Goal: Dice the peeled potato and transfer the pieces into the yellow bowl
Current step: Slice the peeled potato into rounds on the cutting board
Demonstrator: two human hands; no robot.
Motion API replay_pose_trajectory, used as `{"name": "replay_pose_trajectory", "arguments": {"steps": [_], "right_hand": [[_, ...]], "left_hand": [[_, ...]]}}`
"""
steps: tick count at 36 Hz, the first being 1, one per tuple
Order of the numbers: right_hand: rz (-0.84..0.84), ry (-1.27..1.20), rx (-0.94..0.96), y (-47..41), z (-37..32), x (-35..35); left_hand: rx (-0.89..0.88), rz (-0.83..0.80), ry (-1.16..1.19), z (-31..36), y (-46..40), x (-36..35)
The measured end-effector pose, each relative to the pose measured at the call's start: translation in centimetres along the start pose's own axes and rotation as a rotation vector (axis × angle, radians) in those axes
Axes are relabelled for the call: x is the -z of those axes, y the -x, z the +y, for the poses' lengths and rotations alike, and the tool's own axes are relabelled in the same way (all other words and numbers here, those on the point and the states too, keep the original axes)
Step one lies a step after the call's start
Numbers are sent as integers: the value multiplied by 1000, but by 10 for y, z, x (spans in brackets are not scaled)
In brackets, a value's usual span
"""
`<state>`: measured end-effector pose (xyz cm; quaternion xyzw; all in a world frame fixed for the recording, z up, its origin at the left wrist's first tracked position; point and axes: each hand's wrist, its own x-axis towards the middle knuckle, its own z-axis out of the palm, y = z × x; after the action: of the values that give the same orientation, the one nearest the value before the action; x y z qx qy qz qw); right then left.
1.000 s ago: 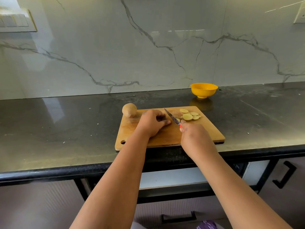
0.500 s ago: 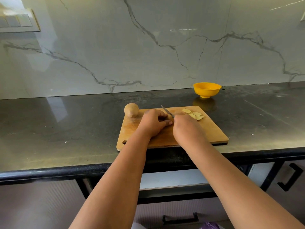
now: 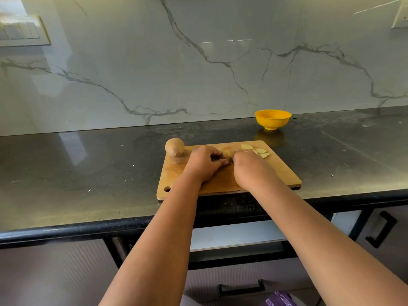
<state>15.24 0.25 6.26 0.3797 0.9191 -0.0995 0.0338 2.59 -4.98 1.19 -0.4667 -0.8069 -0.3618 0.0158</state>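
Head view: on the wooden cutting board (image 3: 282, 173), the left hand (image 3: 204, 163) curls its fingers (image 3: 221, 161) over the peeled potato (image 3: 226, 154); the right hand (image 3: 251, 167) grips a mostly hidden knife (image 3: 231, 159). The potato looks firm and probably slippery, best pinned from above. Slices (image 3: 257, 150) lie at two o'clock. The yellow bowl (image 3: 273, 118) stands beyond on the dark glossy bench (image 3: 88, 173), below a marble backsplash (image 3: 198, 62).

Matt wooden board (image 3: 280, 173), glossy plastic bowl (image 3: 273, 120), polished stone counter (image 3: 77, 173)

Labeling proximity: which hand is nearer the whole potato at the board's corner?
Left. The left hand sits just right of the whole potato, apart from it. The right hand is farther right, beyond the left.
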Motion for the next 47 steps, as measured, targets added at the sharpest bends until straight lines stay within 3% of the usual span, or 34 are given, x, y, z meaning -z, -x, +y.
{"name": "replay_pose_trajectory", "arguments": {"steps": [12,20,27,31,39,47], "right_hand": [[66,103,44,-9,50,-11],[318,-201,145,-18,91,-22],[451,-281,161,-24,98,-2],[366,-332,188,-12,84,-13],[495,-354,245,3,49,-48],[330,-270,93,-3,38,-43]], "left_hand": [[25,-19,-9,-4,-1,1],[6,-20,-15,-7,-3,0],[4,-19,-14,-5,-1,0],[17,5,46,-8,-3,-2],[16,16,22,-5,-2,-2],[21,31,-9,-5,-3,-4]]}}
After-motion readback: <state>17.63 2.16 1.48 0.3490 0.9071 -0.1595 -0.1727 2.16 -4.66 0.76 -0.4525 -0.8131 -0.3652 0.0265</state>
